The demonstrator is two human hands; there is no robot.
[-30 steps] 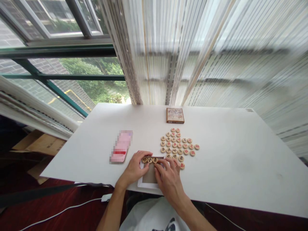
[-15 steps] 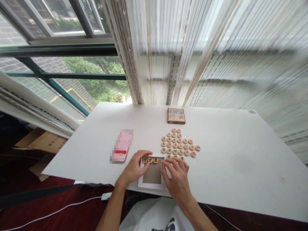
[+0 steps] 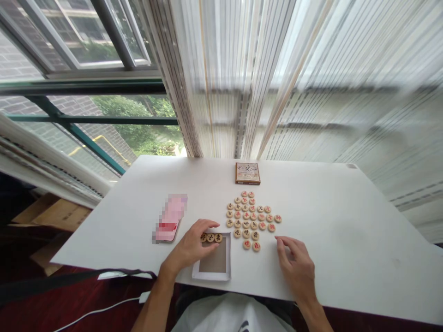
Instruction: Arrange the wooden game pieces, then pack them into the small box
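Left hand: the left hand is laid over the left side of the tray, thumb and fingers parted around the row inside; whether the wall or a disc is being pressed cannot be told.
Right hand: the right hand is held to the right of the loose discs, apart from them, its fingers loosely curled; whether anything is pinched cannot be told.
Open tray: the white-rimmed tray is set near the table's front edge.
Row in the tray: three wooden discs are lined up along the far wall, the leftmost partly covered by the hand.
Loose discs: the other discs, marked in black or red, are spread flat in uneven rows right of the tray.
Flat box: the printed box is placed beyond them.
Phone: a pink-screened phone, its display blurred, is laid left of the tray.
Table: everything is borne by a white table.
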